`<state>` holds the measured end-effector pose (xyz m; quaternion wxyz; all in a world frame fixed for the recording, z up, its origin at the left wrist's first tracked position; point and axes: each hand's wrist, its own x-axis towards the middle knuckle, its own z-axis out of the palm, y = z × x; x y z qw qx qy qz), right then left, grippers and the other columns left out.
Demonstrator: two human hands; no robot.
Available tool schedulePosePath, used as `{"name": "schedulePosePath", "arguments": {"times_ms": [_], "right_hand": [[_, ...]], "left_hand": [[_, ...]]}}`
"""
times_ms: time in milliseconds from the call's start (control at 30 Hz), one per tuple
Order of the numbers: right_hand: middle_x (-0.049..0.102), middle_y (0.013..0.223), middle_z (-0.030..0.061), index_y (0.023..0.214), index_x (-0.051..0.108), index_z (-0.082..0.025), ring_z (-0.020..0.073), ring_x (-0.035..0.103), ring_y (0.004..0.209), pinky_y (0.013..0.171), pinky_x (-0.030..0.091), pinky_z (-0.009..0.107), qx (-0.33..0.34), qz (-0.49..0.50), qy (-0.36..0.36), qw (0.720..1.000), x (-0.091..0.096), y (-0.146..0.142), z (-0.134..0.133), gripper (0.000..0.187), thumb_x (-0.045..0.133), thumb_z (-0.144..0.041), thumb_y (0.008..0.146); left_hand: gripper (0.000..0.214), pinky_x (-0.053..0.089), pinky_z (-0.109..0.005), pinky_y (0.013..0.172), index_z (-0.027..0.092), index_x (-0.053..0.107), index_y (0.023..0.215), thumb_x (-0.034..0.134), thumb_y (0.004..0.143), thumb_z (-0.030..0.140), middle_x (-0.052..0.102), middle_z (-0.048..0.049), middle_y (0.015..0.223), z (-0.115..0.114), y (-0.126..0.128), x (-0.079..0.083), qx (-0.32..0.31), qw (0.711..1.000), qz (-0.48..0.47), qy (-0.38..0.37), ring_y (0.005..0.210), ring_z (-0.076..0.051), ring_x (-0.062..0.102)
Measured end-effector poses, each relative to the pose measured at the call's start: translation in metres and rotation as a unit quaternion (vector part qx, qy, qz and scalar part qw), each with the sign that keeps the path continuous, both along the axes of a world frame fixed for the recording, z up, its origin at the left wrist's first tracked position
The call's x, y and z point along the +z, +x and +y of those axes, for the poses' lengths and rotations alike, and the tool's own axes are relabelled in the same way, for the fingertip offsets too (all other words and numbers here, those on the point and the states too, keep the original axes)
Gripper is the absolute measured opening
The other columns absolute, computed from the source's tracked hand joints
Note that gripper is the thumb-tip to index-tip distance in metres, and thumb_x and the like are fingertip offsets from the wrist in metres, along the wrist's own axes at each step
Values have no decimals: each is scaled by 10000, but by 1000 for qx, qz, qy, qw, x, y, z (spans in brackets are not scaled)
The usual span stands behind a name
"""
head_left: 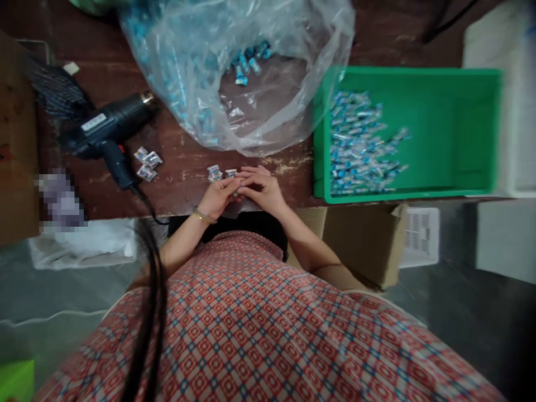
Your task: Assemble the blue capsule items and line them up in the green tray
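Note:
My left hand [218,198] and my right hand [262,190] meet at the table's front edge. Thumb and forefinger of each are pinched together around something small that I cannot make out; the other right fingers stretch forward. Just beyond the left hand lie small printed packets [214,173], with another packet [230,173] close to the fingertips. A large clear plastic bag [276,131] spreads open ahead of my hands. Inside it are many small clear tubes with blue caps [247,64].
On the right, a green bin [444,134] holds a heap of blue-and-clear tubes [360,145]. A black heat gun [113,131] lies at left, its cord over the edge, beside several packets [148,164]. Cardboard boxes [360,240] flank the table; dark strands hang near the left arm.

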<state>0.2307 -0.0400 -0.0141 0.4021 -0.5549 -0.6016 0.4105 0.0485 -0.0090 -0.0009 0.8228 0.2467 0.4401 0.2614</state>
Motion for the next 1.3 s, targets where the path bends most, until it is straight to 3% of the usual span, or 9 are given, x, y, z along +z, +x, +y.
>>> {"name": "schedulePosePath", "arguments": {"times_ms": [133,300,467,767,1100,1233,1300], "right_hand": [[830,1151,2,937,758,-290,253,705,1292,1326,235,598,-5,-65,36,997,16,7,-5,108,830,-360,896],[757,1328,90,1246,635,-280,280,690,1289,1284,372,572,-14,-57,46,997,21,9,-19,487,849,-415,829],[755,1222,68,1212,574,-290,259,699,1227,1272,425,538,-73,-46,53,995,22,9,-32,430,772,-362,838],[747,1116,19,1167,542,-291,207,755,1039,1268,452,485,-83,-2,63,995,30,1,-35,421,762,-328,811],[742,1163,32,1197,543,-295,220,751,1131,1290,421,493,-78,16,46,996,25,1,-36,432,768,-334,831],[697,1375,85,1407,475,-324,244,694,1302,1188,534,463,-70,106,11,992,23,3,-34,668,821,-413,844],[665,1464,95,1413,510,-321,250,654,1373,1179,541,462,-53,150,-12,987,24,5,-32,622,796,-467,880]], "left_hand": [[514,599,-258,729,132,807,884,1001,634,537,787,-64,828,5,3,2,-41,999,-14,-9,721,-143,712],[504,601,-270,744,134,803,993,960,717,526,806,-92,882,0,21,13,-27,998,-64,-7,783,-175,747],[473,590,-273,776,127,792,866,941,731,555,796,-92,857,-12,35,29,-47,995,-92,5,792,-175,746],[485,562,-245,728,134,798,846,956,694,566,779,-59,797,-16,28,34,-41,996,-82,-2,711,-129,700],[464,560,-233,715,132,788,819,955,703,550,770,-57,788,-17,26,35,-38,996,-79,-6,696,-117,686],[435,564,-252,772,157,803,927,968,705,493,790,-59,875,-16,28,33,-6,996,-84,-4,774,-135,713],[460,568,-266,820,180,806,995,995,667,442,801,-52,943,-14,31,30,18,997,-81,-1,838,-145,730]]}}
